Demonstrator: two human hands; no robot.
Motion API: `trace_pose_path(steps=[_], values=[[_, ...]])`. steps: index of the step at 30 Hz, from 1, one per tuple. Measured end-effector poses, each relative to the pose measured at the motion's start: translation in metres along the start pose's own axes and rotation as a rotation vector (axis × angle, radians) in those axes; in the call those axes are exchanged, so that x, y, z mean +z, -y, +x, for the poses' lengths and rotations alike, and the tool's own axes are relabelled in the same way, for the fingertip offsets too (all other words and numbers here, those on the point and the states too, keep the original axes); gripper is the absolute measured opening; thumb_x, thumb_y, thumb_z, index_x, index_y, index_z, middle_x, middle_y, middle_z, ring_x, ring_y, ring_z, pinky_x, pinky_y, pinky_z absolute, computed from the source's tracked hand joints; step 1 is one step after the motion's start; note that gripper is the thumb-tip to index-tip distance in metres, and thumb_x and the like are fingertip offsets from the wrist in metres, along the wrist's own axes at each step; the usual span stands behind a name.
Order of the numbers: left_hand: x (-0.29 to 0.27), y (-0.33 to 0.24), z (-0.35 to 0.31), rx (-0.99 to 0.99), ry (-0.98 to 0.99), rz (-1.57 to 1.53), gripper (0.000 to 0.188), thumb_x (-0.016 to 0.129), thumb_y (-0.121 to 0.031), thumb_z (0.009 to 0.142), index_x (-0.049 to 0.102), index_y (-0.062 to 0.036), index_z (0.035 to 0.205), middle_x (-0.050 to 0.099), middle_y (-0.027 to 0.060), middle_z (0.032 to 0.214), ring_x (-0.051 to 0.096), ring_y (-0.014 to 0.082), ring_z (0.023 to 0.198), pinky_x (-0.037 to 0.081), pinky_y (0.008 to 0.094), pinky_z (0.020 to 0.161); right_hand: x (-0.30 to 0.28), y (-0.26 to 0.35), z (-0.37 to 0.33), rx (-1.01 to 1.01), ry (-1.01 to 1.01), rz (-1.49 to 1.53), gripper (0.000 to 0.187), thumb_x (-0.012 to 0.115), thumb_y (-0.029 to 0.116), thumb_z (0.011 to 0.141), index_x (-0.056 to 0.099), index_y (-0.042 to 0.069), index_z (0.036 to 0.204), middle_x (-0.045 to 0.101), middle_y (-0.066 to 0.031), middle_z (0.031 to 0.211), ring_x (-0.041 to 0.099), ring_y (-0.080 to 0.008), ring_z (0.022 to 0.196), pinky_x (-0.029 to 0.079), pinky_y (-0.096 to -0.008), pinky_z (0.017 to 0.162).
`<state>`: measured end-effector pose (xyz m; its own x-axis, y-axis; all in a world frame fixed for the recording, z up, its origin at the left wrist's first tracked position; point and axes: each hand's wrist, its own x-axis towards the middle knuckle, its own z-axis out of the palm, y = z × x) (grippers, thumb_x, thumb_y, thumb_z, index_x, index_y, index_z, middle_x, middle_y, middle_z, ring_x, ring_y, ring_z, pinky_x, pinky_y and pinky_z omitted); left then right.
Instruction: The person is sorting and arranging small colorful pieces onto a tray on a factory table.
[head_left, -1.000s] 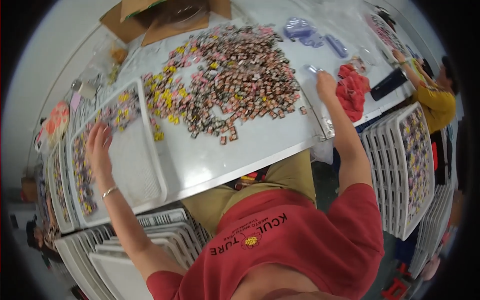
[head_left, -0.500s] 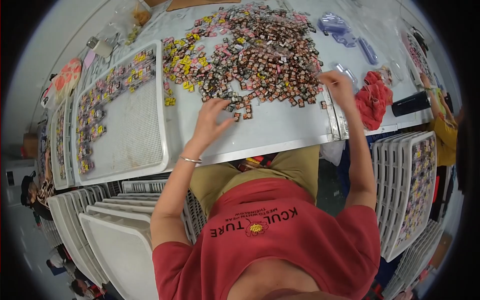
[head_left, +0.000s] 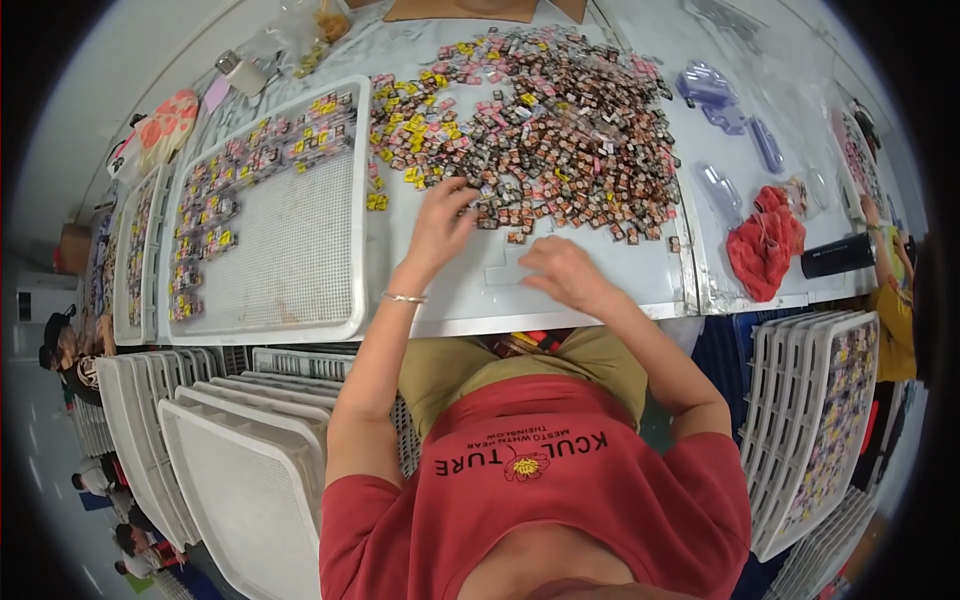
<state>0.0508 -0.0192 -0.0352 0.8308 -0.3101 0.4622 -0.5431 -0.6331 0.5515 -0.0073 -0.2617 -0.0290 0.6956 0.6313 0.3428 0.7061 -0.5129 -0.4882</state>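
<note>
Pile of small square pieces [head_left: 585,140] beside left-hand fingers [head_left: 456,188]

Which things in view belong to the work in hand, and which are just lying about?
Apparently in the work:
left hand, at the edge of the pile of small square pieces
right hand, at a clear plastic piece
white mesh tray, partly filled

Seemingly just lying about:
red cloth
black cylindrical container
white bottle with silver top

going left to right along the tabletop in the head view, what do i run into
Large white tray, left hand, clear stepped piece, right hand, red cloth, black cylinder.
</note>
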Motion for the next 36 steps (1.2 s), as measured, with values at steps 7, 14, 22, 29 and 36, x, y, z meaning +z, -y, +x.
trace_pose_path(steps=[7, 14, 22, 29, 36], values=[[-0.02, 0.073, 0.013, -0.379, -0.196, 0.158, 0.016, 0.06, -0.005, 0.078, 0.062, -0.002, 0.094, 0.059, 0.0185, 0.095, 0.056, 0.0377, 0.085, 0.045, 0.0437, 0.079, -0.014, -0.038, 0.084, 0.194, -0.218, 0.164, 0.013, 0.063, 0.011, 0.078, 0.066, 0.004, 0.089, 0.058, -0.0121, 0.077, 0.059, -0.0295, 0.076, 0.048, -0.0392, 0.068], [-0.016, 0.076, 0.031, -0.474, -0.088, 0.264, 0.022, 0.065, -0.007, 0.075, 0.062, -0.0018, 0.096, 0.061, 0.0196, 0.085, 0.06, 0.0359, 0.082, 0.048, 0.0433, 0.073, 0.042, -0.025, 0.098, 0.145, 0.042, -0.186, 0.019, 0.066, 0.016, 0.076, 0.066, 0.008, 0.093, 0.056, -0.0111, 0.099, 0.057, -0.0302, 0.093, 0.049, -0.043, 0.076], [-0.017, 0.081, 0.012, -0.481, -0.117, 0.201, 0.019, 0.065, -0.004, 0.073, 0.063, -0.0013, 0.092, 0.065, 0.0172, 0.081, 0.064, 0.0301, 0.076, 0.05, 0.04, 0.069, 0.008, -0.073, 0.108, 0.296, -0.11, -0.067, 0.017, 0.064, 0.012, 0.076, 0.066, 0.007, 0.092, 0.06, -0.013, 0.082, 0.06, -0.0296, 0.08, 0.049, -0.0394, 0.075], [-0.025, 0.061, 0.0, -0.679, -0.208, -0.278, 0.016, 0.062, -0.003, 0.08, 0.061, -0.0023, 0.097, 0.064, 0.007, 0.08, 0.061, 0.0176, 0.07, 0.05, 0.0299, 0.064, 0.017, -0.057, 0.12, 0.278, 0.007, -0.481, 0.012, 0.058, 0.002, 0.074, 0.064, 0.002, 0.084, 0.063, -0.0148, 0.09, 0.059, -0.0309, 0.092, 0.052, -0.0407, 0.073], [-0.036, 0.007, -0.02, -0.798, -0.204, -1.095, 0.021, 0.059, -0.007, 0.087, 0.06, -0.0024, 0.108, 0.061, 0.0032, 0.088, 0.058, 0.0116, 0.072, 0.048, 0.0245, 0.068, 0.004, -0.07, 0.106, 0.317, -0.198, -0.328, 0.021, 0.057, 0.002, 0.076, 0.062, 0.004, 0.096, 0.06, -0.0118, 0.09, 0.062, -0.0253, 0.078, 0.052, -0.0356, 0.068]])
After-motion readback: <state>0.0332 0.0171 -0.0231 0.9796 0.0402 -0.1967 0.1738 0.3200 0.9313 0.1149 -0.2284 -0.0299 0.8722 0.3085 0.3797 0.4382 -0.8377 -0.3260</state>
